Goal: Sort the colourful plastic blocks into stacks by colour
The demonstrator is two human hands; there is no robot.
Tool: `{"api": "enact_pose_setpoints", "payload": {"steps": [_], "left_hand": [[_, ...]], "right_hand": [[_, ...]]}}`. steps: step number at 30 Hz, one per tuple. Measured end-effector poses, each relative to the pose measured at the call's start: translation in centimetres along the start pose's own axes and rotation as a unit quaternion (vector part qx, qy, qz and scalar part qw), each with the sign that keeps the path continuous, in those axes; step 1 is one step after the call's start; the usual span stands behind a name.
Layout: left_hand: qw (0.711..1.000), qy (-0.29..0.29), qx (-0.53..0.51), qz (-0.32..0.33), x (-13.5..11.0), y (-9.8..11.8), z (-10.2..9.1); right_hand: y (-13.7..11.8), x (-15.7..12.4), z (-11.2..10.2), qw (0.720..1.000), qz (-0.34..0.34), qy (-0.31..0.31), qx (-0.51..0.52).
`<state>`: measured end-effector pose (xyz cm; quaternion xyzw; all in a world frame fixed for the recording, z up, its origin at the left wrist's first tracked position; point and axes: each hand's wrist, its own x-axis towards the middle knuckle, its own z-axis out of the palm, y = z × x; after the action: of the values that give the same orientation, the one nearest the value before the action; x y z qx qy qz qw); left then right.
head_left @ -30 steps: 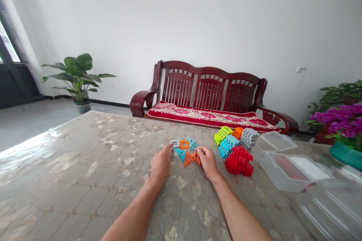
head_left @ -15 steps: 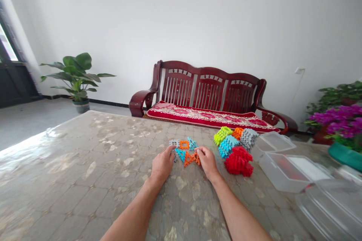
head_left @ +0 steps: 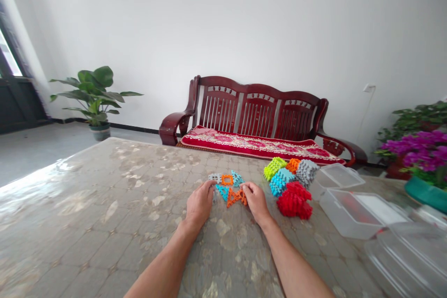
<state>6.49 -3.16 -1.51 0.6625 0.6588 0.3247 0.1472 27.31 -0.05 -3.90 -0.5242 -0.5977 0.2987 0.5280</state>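
A small flat cluster of plastic building tiles lies on the table: orange triangles (head_left: 236, 197), teal triangles (head_left: 222, 190), an orange square (head_left: 227, 179) and a grey piece (head_left: 214, 178). My left hand (head_left: 199, 204) rests palm down with fingertips curled at the cluster's left edge, by the grey and teal pieces. My right hand (head_left: 256, 201) pinches the right end of the orange triangles with its fingers together. To the right stand stacked blocks of tiles: red (head_left: 294, 201), blue (head_left: 280, 180), lime (head_left: 274, 167), orange (head_left: 293, 165) and grey (head_left: 307, 172).
Clear plastic boxes (head_left: 356, 212) and a lid (head_left: 338, 174) sit at the table's (head_left: 104, 214) right side. Behind the table stands a dark wooden bench (head_left: 258, 116) with a red cushion. A potted plant (head_left: 96, 98) is at left, purple flowers (head_left: 419, 146) at right.
My left hand has shifted slightly right, fingertips closing toward the teal piece. My right hand stays at the orange triangles. The view moved a little.
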Motion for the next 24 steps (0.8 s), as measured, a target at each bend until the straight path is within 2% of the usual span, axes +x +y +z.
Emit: {"api": "enact_pose_setpoints", "payload": {"steps": [5,13,24], "left_hand": [[1.0,-0.024,0.009,0.015,-0.01,-0.17,0.13],[0.999,0.029,0.006,0.04,-0.06,-0.41,0.35],[0.996,0.053,-0.053,0.049,0.07,-0.38,0.4]], "right_hand": [[0.03,0.02,0.0,1.0,-0.002,0.001,0.001],[0.07,0.02,-0.04,1.0,-0.004,-0.004,0.0],[-0.07,-0.08,-0.01,1.0,-0.003,0.0,-0.006]]}}
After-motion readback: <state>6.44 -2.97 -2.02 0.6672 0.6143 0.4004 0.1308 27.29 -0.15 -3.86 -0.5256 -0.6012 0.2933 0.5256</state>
